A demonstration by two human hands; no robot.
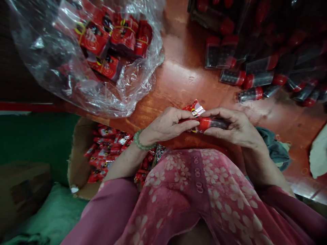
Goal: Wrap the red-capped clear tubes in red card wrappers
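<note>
Above the table edge, in front of my body, both hands meet around a small bottle (216, 123) with a red cap and dark contents. My right hand (236, 127) pinches its clear body between thumb and fingers, with the cap pointing left. My left hand (168, 126), a pale green bead bracelet (144, 141) on its wrist, pinches a red printed plastic wrapper (194, 108) by the cap. The wrapper's white-edged end sticks up between the hands. How far the cap sits inside the wrapper, I cannot tell.
A clear plastic bag (133, 85) of banded red wrapper bundles (103, 66) lies at upper left. Many red-capped bottles (232, 77) lie at upper right. A cardboard box (78, 153) of red packets (108, 149) stands below the table edge. Dark cloth (274, 146) lies near my right forearm.
</note>
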